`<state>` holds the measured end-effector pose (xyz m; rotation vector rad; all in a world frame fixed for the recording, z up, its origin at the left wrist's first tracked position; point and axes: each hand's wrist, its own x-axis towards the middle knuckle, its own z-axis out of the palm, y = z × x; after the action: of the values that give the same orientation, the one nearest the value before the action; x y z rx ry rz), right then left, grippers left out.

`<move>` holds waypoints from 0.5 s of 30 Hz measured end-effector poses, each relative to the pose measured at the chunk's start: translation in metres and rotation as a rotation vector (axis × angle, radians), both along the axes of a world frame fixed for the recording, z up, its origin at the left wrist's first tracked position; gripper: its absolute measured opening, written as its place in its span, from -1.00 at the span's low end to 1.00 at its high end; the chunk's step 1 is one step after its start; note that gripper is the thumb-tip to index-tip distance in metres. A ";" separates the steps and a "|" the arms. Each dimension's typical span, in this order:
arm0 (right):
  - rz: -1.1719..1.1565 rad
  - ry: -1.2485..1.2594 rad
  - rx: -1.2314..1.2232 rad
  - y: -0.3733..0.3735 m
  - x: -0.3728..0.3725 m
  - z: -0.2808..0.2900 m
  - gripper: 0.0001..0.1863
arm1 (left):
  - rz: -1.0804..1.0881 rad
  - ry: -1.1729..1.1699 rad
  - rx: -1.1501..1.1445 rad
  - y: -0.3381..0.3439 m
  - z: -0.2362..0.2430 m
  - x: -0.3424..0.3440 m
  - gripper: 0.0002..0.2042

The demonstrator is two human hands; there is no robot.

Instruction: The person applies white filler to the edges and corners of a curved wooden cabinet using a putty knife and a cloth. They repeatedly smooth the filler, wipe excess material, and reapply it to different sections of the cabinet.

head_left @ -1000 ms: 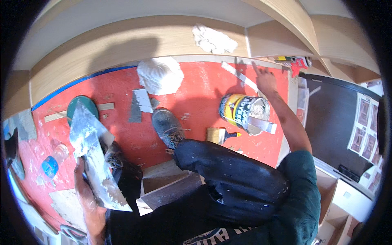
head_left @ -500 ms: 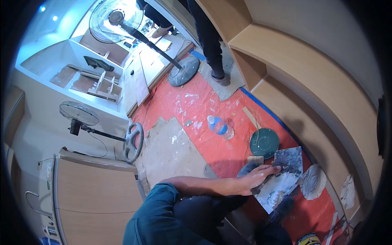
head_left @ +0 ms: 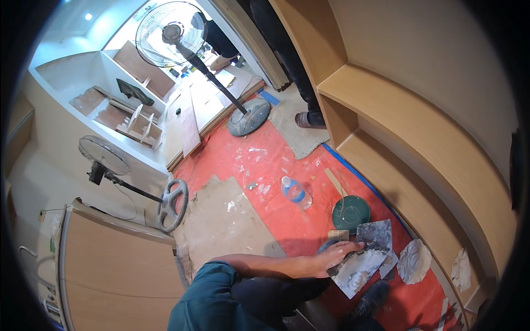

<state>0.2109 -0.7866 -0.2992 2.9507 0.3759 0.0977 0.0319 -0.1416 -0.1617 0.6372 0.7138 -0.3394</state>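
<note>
My left hand [head_left: 338, 257], its forearm reaching in from a teal sleeve, grips the edge of a flat grey plate [head_left: 379, 233] with the thumb on top. White putty [head_left: 354, 269] is smeared thickly over the plate's nearer part. Just beyond the plate a round dark green lid [head_left: 351, 214] lies on the red floor sheet. Beside the plate's right edge sits a wrinkled, whitish lump [head_left: 414, 260]. A dark shoe [head_left: 375, 296] shows below the plate. My right hand is not in view.
A plastic bottle [head_left: 296, 192] with a blue label stands on the red sheet [head_left: 265, 160]. Wooden shelving [head_left: 397, 160] curves along the right. Two fans, a taller one [head_left: 249, 117] and another [head_left: 173, 205], stand farther off. Another person's leg and shoe [head_left: 310, 119] are by the shelving.
The view has shifted, and my left hand with the plate appears slightly lower and farther left. The other person's foot by the shelving has turned and changed place.
</note>
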 end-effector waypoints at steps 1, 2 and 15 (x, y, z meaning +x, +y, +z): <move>0.005 0.003 -0.001 0.004 0.001 0.000 -0.31 | 0.004 -0.003 -0.007 0.000 -0.003 -0.002 -0.70; 0.019 -0.006 0.011 0.013 0.011 -0.004 -0.31 | 0.005 -0.007 -0.015 0.000 -0.009 -0.004 -0.70; 0.029 -0.033 -0.013 0.010 0.011 0.012 -0.33 | -0.061 0.019 -0.024 0.013 -0.009 -0.011 -0.67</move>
<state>0.2214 -0.7766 -0.2877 2.9272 0.4127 0.1467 0.0209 -0.1281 -0.1711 0.6344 0.7088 -0.4100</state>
